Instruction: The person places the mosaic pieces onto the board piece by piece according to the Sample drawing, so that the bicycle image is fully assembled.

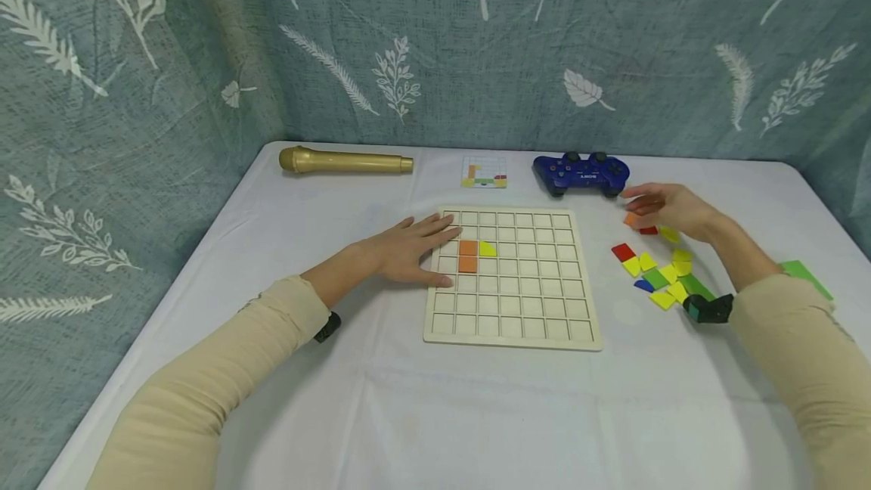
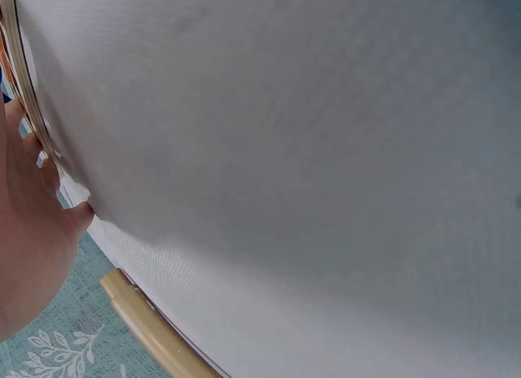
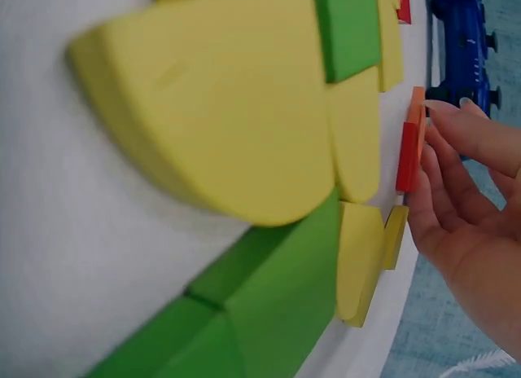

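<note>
Early stage, we'd judge. On the board, right beside the left hand, we count only an orange patch and a yellow quarter-round, both just past those fingertips. Other cells we see are bare. Left hand's fingers are spread, resting over the board's near-side-to-it edge, gripping nothing.

Right hand is off the board: fingers bent, fingertips at an orange tile, with a red tile right against it. Touching or pinching? We can't tell; the contact is too hidden.

Left over: most of the pieces. The loose pile lies below the right hand, on the person's side: a red block, several yellow ones, a blue piece, a long green strip. Another green piece sits out by the right forearm.

The pattern card is ahead of the left hand, past the board. We make out orange, green and red there; finer layout too small. So green and red look unplaced to us.
</note>
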Demonstrator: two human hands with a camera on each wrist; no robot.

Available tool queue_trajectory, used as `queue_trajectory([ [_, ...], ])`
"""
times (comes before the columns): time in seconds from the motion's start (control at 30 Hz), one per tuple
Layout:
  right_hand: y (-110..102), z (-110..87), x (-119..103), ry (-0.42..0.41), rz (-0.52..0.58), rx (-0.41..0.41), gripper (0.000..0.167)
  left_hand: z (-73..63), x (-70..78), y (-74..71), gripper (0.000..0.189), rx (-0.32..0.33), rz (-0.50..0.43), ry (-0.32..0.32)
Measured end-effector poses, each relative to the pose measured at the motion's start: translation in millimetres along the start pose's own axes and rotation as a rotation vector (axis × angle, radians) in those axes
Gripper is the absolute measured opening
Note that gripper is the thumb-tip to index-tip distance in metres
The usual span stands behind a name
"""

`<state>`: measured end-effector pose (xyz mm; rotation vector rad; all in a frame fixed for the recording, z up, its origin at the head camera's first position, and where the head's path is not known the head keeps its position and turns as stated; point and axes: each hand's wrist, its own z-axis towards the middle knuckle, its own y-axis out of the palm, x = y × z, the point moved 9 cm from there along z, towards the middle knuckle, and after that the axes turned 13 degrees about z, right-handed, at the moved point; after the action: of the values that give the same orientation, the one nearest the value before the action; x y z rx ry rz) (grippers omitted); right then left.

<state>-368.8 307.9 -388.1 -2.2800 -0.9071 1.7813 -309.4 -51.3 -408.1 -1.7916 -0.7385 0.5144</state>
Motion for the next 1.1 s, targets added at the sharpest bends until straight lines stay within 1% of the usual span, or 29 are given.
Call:
queue_trajectory([
  [0.13,1.7,0.7,1.0,0.004,-0.046,-0.007,0.051,0.1,0.0,-0.1,0.093,-0.002,0.002,-0.003],
  [0.43,-0.3,0.1,2.5,0.003,-0.069,0.009,0.053,-0.1,0.3,0.0,0.093,-0.012,0.003,-0.001],
  [0.63,-2.1,0.0,6.4,0.041,-0.084,0.034,0.057,0.1,0.0,0.2,0.093,-0.008,0.005,-0.005],
  [0.7,-2.6,-0.2,7.7,0.05,-0.089,0.044,0.058,0.7,-0.5,0.6,0.093,-0.006,0.01,-0.007],
  [0.9,-6.8,-3.0,8.0,0.055,-0.104,0.084,0.048,1.2,-0.4,0.9,0.093,-0.007,0.008,-0.003],
  [1.0,-10.2,-5.8,6.4,0.049,-0.111,0.114,0.048,0.7,0.3,0.7,0.093,-0.009,0.007,-0.002],
  [1.1,-12.6,-8.2,3.4,0.042,-0.094,0.141,0.047,0.4,0.1,0.0,0.094,-0.011,0.007,-0.008],
])
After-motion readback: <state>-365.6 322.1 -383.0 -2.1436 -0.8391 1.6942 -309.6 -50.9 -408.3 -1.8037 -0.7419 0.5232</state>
